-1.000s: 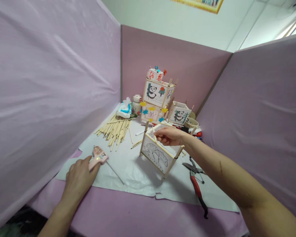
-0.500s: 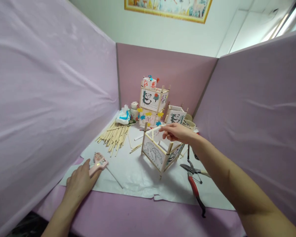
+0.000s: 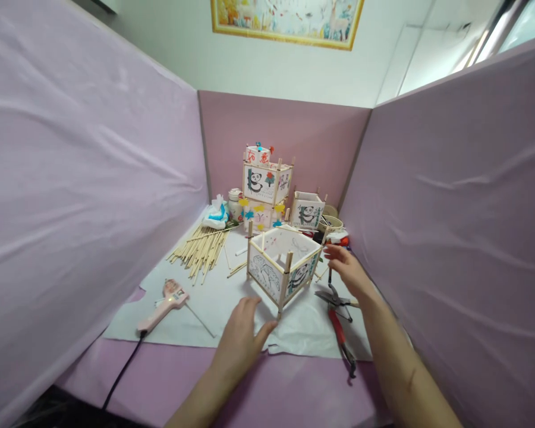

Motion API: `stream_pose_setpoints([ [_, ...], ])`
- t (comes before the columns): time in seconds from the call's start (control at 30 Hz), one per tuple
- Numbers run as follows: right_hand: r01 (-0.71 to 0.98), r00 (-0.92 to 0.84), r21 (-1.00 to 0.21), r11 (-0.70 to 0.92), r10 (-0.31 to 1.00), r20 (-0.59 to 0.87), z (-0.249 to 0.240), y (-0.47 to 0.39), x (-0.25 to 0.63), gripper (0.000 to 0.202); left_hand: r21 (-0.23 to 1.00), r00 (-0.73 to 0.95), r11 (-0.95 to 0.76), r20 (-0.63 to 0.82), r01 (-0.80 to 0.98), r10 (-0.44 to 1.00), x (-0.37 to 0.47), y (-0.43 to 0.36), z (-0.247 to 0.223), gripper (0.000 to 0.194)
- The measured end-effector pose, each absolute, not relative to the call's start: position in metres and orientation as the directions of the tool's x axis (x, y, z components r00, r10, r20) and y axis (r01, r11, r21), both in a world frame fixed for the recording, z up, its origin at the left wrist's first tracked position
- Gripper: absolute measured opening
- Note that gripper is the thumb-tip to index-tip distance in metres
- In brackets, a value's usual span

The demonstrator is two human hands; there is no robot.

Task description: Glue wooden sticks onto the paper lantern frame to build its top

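Pink and let go, one glue gun (image 3: 164,305) lay on one white sheet (image 3: 294,340), its black cord (image 3: 125,370) running off the near edge. The left hand (image 3: 242,333), which had held it half a second earlier, had crossed to the front of the box frame (image 3: 266,277), fingers spread and holding nothing, thumb just beside the front post's foot. One pair of red-handled shears (image 3: 337,330) lay to the right. The right hand (image 3: 348,272) had come off the frame's top to hang near its right corner, fingers loosely parted, nothing in them. With the gun down, both hands seemed free for that single frame, upright mid-sheet. Beyond lay one heap of sticks (image 3: 203,246), too overlapped for a fair count. Farther back stood one tissue pack (image 3: 217,214), one jar (image 3: 235,206), one smaller panda box (image 3: 308,213) and one tower (image 3: 259,181) of three tiers; highest, one framed picture (image 3: 289,24).
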State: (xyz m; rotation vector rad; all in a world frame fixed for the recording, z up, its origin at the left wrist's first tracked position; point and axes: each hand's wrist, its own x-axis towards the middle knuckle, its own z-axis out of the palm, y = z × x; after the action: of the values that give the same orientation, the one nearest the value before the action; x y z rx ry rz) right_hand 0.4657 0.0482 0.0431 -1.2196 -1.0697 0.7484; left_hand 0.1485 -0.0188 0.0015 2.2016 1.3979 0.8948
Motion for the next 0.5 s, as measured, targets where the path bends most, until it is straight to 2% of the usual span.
stream_pose_setpoints([
  [0.1, 0.035, 0.168, -0.963, 0.269, 0.948, 0.271, 0.022, 0.052, 0.45, 0.053, 0.57, 0.28, -0.39, 0.274, 0.723, 0.92, 0.186, -0.012, 0.014, 0.033],
  [0.17, -0.008, 0.107, -0.95, 0.313, 0.944, 0.311, 0.015, 0.051, 0.442, 0.053, 0.532, 0.249, -0.353, 0.259, 0.769, 0.933, 0.197, -0.006, 0.021, 0.024],
  [0.3, 0.012, 0.158, -0.922, 0.388, 0.909, 0.385, 0.007, 0.038, 0.428, 0.049, 0.508, 0.219, -0.311, 0.233, 0.804, 0.947, 0.191, 0.003, 0.024, 0.013],
  [0.5, 0.205, 0.268, -0.883, 0.422, 0.843, 0.466, -0.001, -0.008, 0.39, 0.042, 0.58, 0.128, -0.259, 0.257, 0.772, 0.958, 0.153, 0.028, 0.03, 0.011],
])
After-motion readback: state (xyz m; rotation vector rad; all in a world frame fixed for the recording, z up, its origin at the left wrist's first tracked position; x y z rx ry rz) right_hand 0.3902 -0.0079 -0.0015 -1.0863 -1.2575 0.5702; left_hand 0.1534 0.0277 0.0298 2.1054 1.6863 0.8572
